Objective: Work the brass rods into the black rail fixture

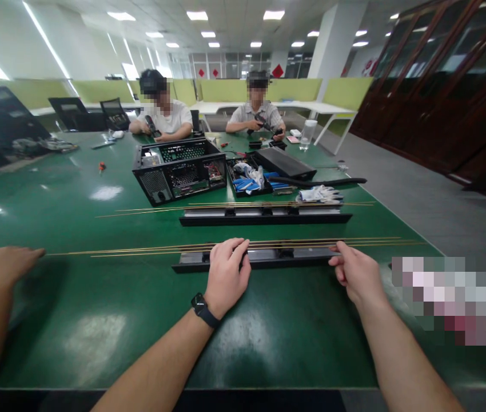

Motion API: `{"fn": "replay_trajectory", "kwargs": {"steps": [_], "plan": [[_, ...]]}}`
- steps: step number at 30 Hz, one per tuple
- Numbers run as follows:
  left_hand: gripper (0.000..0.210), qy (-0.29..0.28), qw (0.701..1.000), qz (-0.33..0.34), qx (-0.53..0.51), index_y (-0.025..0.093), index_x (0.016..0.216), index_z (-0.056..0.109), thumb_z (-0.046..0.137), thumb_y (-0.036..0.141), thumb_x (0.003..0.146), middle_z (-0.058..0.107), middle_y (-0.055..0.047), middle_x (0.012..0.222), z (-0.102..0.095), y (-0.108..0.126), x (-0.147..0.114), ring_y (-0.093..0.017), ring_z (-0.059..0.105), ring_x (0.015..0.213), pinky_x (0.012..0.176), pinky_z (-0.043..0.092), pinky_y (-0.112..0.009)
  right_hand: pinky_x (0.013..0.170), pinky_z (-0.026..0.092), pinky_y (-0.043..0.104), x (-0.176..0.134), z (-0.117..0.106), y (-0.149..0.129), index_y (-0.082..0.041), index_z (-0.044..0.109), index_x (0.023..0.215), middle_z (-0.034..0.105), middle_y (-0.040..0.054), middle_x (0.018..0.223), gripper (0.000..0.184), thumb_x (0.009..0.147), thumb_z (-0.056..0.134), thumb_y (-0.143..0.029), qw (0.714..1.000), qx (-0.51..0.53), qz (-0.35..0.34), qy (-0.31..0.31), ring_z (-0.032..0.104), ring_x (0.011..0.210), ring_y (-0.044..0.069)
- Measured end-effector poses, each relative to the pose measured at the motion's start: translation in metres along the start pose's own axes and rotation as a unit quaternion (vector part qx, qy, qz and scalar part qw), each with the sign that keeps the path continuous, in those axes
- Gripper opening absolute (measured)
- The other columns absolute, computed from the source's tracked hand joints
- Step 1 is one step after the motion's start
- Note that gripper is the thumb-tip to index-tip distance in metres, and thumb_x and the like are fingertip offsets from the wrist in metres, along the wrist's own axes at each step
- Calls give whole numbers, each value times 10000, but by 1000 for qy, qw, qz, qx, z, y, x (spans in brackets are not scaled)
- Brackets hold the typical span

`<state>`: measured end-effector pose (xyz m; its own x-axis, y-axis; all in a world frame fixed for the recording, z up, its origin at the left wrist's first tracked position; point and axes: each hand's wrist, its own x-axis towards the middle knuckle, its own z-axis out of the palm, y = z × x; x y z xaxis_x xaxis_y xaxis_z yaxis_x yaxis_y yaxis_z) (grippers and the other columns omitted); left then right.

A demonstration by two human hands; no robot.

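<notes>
Several long, thin brass-coloured rods [131,250] lie lengthwise over a black-and-silver channel bar [264,254] with black clips on the green table. My left hand [228,269], wearing a dark watch [202,309], is curled over the rods at the bar's middle, thumb and fingers closing around them. Near the bar's right end, my right hand [357,272] pinches at the rods with thumb and forefinger; its other fingers are curled in. A co-worker's hand [9,263] reaches in from the left to the rods' far left end.
Behind is a second channel bar [264,218] with rods across it. Farther back are an open black computer case [180,169], a tray of gloves [249,177], white gloves [320,194] and a clear cup [308,134]. Two people [163,114] sit across the table.
</notes>
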<state>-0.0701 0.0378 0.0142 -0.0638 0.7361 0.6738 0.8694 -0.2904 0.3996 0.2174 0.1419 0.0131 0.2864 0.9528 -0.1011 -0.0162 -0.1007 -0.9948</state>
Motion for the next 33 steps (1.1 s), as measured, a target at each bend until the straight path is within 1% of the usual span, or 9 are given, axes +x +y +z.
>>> {"fn": "replay_trajectory", "kwargs": {"steps": [3,6,13,18,21,25,28,30,33], "plan": [[383,1,1000,8,26,234,1337,595,559,141,967,690,-85,1290,3,-3,-1,-242,602,1268,1149,392,-488,239,213,196,1,0,0,-155,681,841,618,-11,548,348,761,769,-481,1000,28,4,2,379,270,76],[384,1,999,7,38,231,1345,589,559,155,970,695,-83,1295,3,-4,-1,-246,594,1299,1191,354,-502,235,223,198,5,-1,3,-166,658,815,613,-14,539,286,766,766,-427,998,53,6,27,387,272,81],[344,0,999,-3,43,230,1307,620,568,200,968,699,-83,1289,3,-4,0,-255,592,1305,1200,351,-512,238,242,197,21,-9,7,-192,624,785,584,-26,527,170,839,703,-333,990,80,4,115,394,286,83],[349,0,999,-8,44,227,1308,619,580,203,962,698,-89,1285,2,-4,0,-259,587,1308,1199,353,-520,237,239,205,26,-14,2,-205,607,755,553,-39,513,134,866,660,-259,983,91,3,160,395,288,85],[335,0,999,-9,44,224,1294,627,582,209,963,702,-91,1273,2,-4,0,-258,595,1296,1190,365,-517,237,234,209,27,-15,0,-208,597,750,553,-38,510,135,863,659,-251,980,98,26,174,395,287,87],[325,-1,999,-9,43,231,1281,635,583,211,961,703,-91,1274,3,-4,0,-261,597,1296,1189,366,-520,237,238,206,27,-14,3,-195,621,762,562,-32,517,149,843,696,-295,983,91,19,158,407,290,88],[325,1,999,-8,44,233,1279,637,587,211,958,701,-89,1280,3,-5,-1,-261,598,1295,1188,365,-516,240,239,198,26,-14,7,-175,650,759,553,-35,503,173,807,732,-319,987,99,13,125,387,286,78],[325,1,999,-7,47,232,1278,637,590,210,957,702,-86,1279,3,-5,-1,-258,599,1293,1187,365,-512,243,244,196,22,-14,9,-158,673,772,562,-30,504,202,778,765,-337,991,104,12,82,382,286,73],[324,-1,999,-5,49,232,1281,634,590,212,961,704,-82,1278,3,-5,-1,-255,602,1289,1181,366,-507,244,249,198,14,-11,8,-138,705,828,587,-17,517,285,748,811,-390,996,93,11,-8,384,282,75]]}}
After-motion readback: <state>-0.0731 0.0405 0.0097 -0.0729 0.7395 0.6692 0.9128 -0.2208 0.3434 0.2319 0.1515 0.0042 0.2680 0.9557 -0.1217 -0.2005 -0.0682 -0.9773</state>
